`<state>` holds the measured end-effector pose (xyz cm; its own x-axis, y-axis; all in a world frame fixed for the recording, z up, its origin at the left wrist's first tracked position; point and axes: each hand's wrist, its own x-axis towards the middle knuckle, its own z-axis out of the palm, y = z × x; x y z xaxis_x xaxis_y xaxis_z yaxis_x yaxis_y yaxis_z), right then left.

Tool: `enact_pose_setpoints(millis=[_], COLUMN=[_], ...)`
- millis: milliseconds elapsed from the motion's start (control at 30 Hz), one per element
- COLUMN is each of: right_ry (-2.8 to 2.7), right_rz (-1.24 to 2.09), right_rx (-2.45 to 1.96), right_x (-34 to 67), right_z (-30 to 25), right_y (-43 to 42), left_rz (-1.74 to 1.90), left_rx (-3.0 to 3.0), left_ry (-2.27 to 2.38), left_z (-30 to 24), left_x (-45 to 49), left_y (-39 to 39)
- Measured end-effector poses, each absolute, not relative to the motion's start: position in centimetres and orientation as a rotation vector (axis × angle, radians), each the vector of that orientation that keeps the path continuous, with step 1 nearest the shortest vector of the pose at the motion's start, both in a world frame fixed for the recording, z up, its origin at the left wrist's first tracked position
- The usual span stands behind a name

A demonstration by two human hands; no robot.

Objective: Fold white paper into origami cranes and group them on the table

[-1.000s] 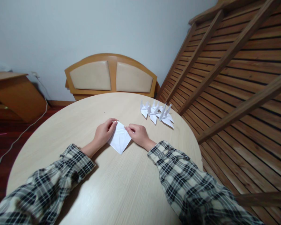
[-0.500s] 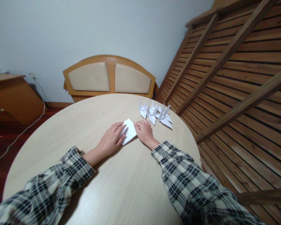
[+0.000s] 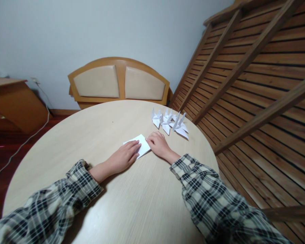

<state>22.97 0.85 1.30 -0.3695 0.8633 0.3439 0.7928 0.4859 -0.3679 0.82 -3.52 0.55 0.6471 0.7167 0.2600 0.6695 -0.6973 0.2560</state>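
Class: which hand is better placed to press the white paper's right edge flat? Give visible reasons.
Probably the right hand: its fingers touch that edge of the white paper, while the left hand lies flat across the paper's near-left part, holding it down.

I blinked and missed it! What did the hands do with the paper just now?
A second ago both hands pinched the top corners of the white paper, with its point toward the person. Since then it has been laid flat and folded smaller. The left hand now presses open on it, and the right hand rests its fingertips at its right edge. The paper cranes, table and chair stayed put.
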Motion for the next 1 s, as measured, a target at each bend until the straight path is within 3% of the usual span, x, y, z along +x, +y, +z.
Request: enact_pose_setpoints(millis=[1000], right_ry=[-2.347], right_rz=[0.613], right_rx=[-0.950], right_x=[26.2], right_z=[2.8], right_y=[0.8], left_rz=[0.490], left_rx=[2.763], left_ry=[1.098], left_z=[0.3], left_x=[0.2], left_y=[-3.0])
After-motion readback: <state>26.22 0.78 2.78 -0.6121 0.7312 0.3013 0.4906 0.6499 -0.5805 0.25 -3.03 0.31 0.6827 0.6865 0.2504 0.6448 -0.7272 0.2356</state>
